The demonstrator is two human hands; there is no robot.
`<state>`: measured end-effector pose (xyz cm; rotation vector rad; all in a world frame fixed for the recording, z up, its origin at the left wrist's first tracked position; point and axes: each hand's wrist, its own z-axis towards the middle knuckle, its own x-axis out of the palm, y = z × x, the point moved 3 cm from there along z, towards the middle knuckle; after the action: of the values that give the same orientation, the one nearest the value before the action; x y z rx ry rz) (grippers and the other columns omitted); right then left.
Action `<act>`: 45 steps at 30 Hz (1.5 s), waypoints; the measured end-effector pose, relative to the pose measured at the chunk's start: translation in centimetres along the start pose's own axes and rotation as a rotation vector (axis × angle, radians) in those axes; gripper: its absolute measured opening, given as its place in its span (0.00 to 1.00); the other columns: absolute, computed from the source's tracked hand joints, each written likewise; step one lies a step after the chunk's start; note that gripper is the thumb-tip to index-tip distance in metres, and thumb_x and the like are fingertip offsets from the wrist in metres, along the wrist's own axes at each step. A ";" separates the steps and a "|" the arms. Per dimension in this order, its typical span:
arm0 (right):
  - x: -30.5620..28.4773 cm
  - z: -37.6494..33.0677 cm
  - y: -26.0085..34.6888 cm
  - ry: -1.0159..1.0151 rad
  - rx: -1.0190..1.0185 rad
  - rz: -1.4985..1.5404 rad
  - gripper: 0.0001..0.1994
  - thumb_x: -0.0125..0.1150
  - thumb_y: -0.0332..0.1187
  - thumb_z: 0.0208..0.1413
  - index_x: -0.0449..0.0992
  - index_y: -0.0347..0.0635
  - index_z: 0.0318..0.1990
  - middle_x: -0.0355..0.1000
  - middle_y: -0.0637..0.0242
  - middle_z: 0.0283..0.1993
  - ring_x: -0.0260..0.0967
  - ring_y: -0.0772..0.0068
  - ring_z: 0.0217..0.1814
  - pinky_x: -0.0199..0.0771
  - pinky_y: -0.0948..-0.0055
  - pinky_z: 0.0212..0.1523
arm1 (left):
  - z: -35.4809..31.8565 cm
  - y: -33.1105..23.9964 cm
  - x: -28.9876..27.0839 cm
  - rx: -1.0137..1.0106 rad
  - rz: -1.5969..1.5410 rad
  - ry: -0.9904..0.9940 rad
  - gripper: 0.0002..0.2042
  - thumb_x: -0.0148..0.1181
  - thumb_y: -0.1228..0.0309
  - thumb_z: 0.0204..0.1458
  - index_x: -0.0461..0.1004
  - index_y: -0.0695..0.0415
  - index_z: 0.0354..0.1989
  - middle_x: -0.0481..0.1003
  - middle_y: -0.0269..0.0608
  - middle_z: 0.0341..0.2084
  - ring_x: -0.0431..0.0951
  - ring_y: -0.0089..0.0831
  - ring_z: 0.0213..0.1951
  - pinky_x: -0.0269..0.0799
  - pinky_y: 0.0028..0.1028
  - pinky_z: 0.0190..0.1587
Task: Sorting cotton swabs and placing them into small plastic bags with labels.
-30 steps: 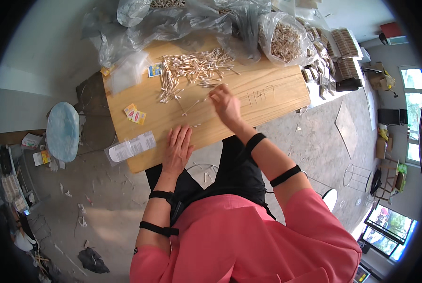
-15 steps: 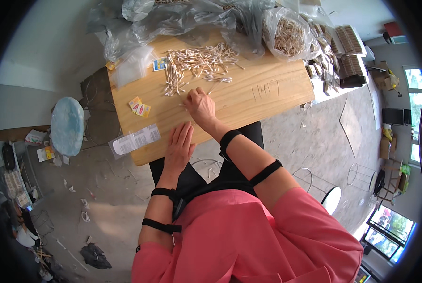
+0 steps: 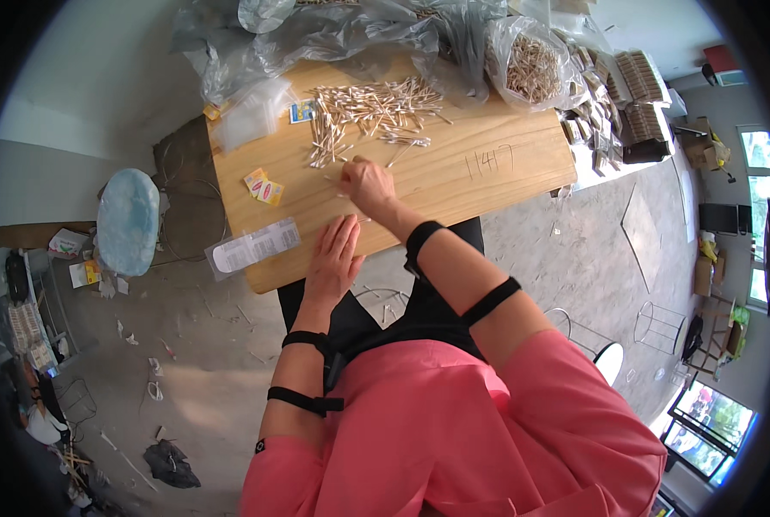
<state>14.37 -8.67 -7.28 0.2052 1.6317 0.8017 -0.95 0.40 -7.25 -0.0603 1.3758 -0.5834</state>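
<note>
The right hand (image 3: 368, 183) reaches over the wooden surface (image 3: 488, 185) to the near edge of a loose pile of cotton swabs (image 3: 369, 112); its fingers are curled together, apparently pinched on a few swabs, though what they grip is too small to tell for sure. The left hand (image 3: 333, 258) lies flat near the front edge, fingers straight and close together, holding nothing. The swabs look very light, thin and stiff, likely to roll or scatter, so they are best pinched at mid-stick in a small bunch. A clear bag (image 3: 531, 65) at the back right holds many more swabs. A flat clear packet (image 3: 254, 247) lies at the front left corner, with small yellow packets (image 3: 263, 187) beyond it.
</note>
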 end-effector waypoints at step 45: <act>-5.5 -2.3 -7.8 -0.078 -0.188 0.112 0.04 0.63 0.33 0.51 0.79 0.46 0.34 0.72 0.63 0.39 0.74 0.58 0.40 0.74 0.62 0.38 | 1.3 1.5 0.6 -0.052 0.035 0.026 0.32 0.62 0.66 0.50 0.60 0.59 0.65 0.60 0.39 0.63 0.56 0.40 0.67 0.52 0.41 0.70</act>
<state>15.86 -18.38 -7.48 0.1930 1.4720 1.0151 0.79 1.07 -8.02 -0.0706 1.4152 -0.5204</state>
